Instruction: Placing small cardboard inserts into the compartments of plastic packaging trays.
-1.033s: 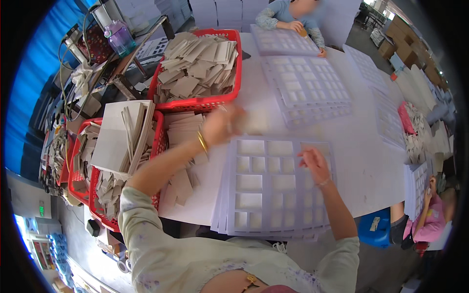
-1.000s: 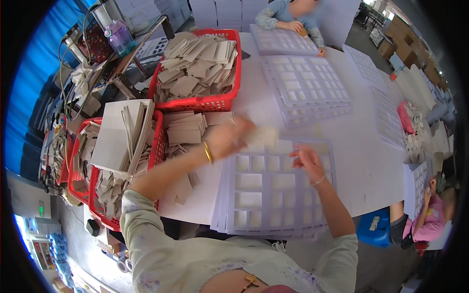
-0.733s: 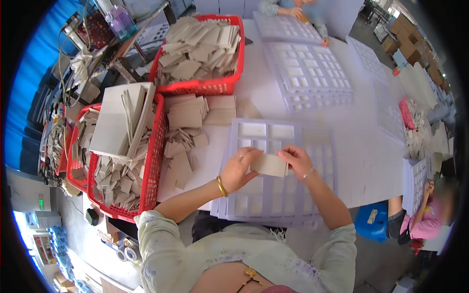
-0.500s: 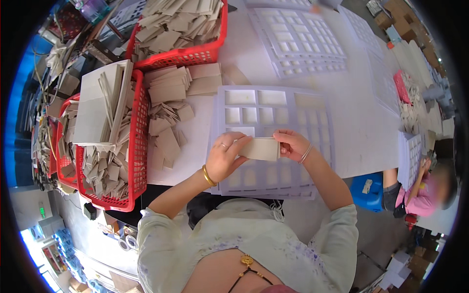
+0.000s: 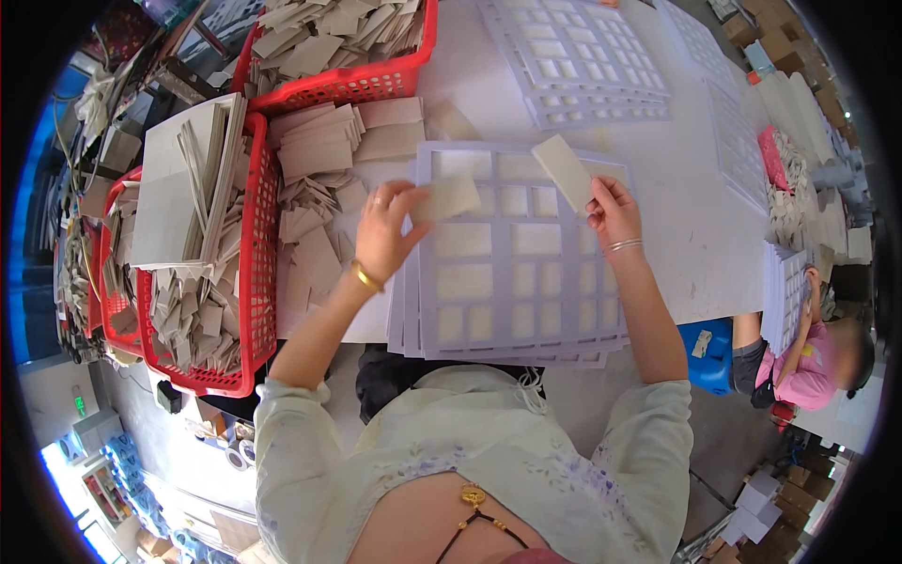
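Pinched in my left hand point(image 5: 385, 226) is a thin grey-beige cardboard rectangle point(image 5: 449, 199), slightly blurred, above the upper left of a pale lavender grid sheet point(image 5: 501, 301). My right hand point(image 5: 614, 207) grips a small stack of similar cardboard pieces point(image 5: 562, 172) by its lower end, tilted over the sheet's upper right. Rectangular compartments of several sizes cover this sheet, which lies on top of other sheets before me. Pale pieces appear to fill many of the compartments; the held cardboard hides a few near the top.
Loose cardboard pieces point(image 5: 312, 258) and a fanned pile point(image 5: 318, 150) lie left of the sheet. Red baskets point(image 5: 263, 273) full of cardboard stand farther left, and another red basket point(image 5: 343, 99) behind. More grid sheets point(image 5: 592, 70) lie at the back. A person in pink point(image 5: 810, 367) is at right.
My hands have drawn apart from holding the cardboard together: the left moved left and up with one piece, the right moved right and up with the stack.
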Demonstrator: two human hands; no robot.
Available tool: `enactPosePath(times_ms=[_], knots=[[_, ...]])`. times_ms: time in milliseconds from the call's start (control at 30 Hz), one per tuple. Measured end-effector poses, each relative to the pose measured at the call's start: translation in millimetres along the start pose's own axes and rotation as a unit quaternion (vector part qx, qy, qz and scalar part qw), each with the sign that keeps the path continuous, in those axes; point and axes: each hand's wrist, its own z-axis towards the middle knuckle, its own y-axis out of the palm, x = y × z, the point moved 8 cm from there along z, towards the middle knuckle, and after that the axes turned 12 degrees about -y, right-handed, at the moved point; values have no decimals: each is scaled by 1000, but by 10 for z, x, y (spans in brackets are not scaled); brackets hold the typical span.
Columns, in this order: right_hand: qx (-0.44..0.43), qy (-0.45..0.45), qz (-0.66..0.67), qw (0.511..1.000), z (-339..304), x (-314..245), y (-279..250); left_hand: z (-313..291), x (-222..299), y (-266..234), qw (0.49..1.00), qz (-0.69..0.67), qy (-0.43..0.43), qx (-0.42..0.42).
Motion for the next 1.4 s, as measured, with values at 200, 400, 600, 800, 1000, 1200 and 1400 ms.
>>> enactPosePath(times_ms=[200, 400, 600, 800, 1000, 1200, 1400], knots=[[-46, -49, -152, 986, 338, 0, 64, 661, -366, 495, 998, 35, 33, -35], [-70, -41, -265, 961, 618, 94, 102, 811, -479, 854, 988, 62, 21, -141], [-182, 12, -359, 915, 999, 451, 310, 755, -397, 844, 992, 49, 22, -110], [-223, -25, -436, 872, 1096, 553, 539, 561, -424, 648, 994, 73, -26, -71], [-223, -106, -509, 825, 1177, 628, 507, 482, -358, 739, 990, 94, 49, -93], [-241, -154, -568, 772, 1135, 588, 627, 420, -224, 651, 993, 85, 58, -64], [-254, -237, -486, 802, 891, 451, 767, 17, -66, 135, 999, 7, 23, 21]])
